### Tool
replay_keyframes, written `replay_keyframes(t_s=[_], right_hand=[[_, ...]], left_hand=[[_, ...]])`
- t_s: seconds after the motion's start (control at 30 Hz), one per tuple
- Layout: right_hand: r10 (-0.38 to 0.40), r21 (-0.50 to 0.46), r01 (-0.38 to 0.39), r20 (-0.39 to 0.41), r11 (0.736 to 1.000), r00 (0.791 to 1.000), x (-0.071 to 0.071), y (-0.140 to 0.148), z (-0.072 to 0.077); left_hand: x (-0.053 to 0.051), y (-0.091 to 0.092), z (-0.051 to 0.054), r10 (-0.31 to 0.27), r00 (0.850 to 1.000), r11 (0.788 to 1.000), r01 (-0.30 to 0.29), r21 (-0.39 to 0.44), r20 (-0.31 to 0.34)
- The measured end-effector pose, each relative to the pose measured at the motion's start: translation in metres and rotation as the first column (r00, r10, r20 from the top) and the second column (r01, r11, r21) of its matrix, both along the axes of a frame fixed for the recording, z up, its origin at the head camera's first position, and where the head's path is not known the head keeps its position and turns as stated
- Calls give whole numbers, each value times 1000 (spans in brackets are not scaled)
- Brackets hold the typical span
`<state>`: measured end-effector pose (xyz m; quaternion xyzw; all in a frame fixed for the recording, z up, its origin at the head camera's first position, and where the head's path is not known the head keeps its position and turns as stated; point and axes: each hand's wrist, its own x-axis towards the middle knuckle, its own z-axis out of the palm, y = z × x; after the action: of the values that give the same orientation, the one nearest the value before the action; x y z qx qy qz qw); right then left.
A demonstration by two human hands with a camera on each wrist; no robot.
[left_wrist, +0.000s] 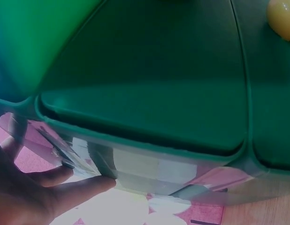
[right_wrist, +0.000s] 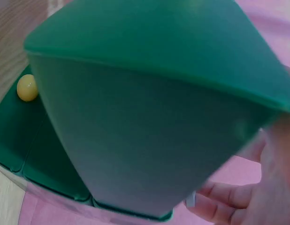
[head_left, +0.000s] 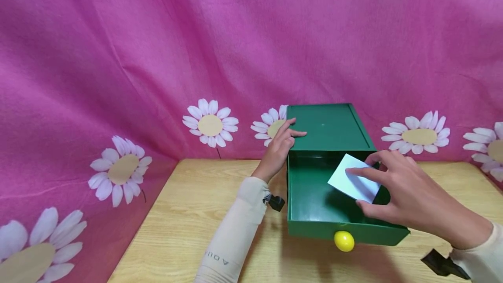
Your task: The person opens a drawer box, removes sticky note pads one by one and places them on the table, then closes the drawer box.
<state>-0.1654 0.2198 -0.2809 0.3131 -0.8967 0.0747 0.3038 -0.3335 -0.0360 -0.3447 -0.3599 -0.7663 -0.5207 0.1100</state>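
A green drawer box (head_left: 329,126) stands on the table, its drawer (head_left: 308,193) pulled out towards me. On the drawer's front is a round yellow knob (head_left: 344,241). My left hand (head_left: 277,152) rests against the box's top left edge, fingers extended; in the left wrist view the left hand (left_wrist: 30,192) lies along the box's see-through side. Over the drawer, my right hand (head_left: 408,187) pinches a white paper square (head_left: 346,183) between thumb and fingers, tilted. The right wrist view shows the right hand (right_wrist: 271,187) partly behind the pulled-out drawer (right_wrist: 145,136).
Below the pulled-out drawer, closed green drawer fronts show in the right wrist view, one with a yellow knob (right_wrist: 27,87). The light wooden table (head_left: 188,213) extends to the left. A pink cloth (head_left: 235,43) with white daisies hangs behind and at the left.
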Motion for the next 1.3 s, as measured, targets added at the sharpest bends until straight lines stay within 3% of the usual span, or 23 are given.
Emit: replay_keyframes(t_s=[0.3, 0.57, 0.87, 1.3], right_hand=[[-37, -65, 34, -41, 997, 998, 10, 19, 0], [-139, -97, 140, 10, 985, 990, 21, 35, -6], [-132, -180, 114, -94, 977, 987, 21, 54, -15], [-169, -278, 128, -129, 952, 977, 25, 82, -40]], left_hand=[[1, 1, 0, 2, 1000, 1000, -2, -1, -27], [2, 2, 2, -22, 1000, 1000, 22, 6, -23], [1, 0, 1, -15, 1000, 1000, 15, 11, -10], [3, 1, 1, -1, 1000, 1000, 1, 11, 1]])
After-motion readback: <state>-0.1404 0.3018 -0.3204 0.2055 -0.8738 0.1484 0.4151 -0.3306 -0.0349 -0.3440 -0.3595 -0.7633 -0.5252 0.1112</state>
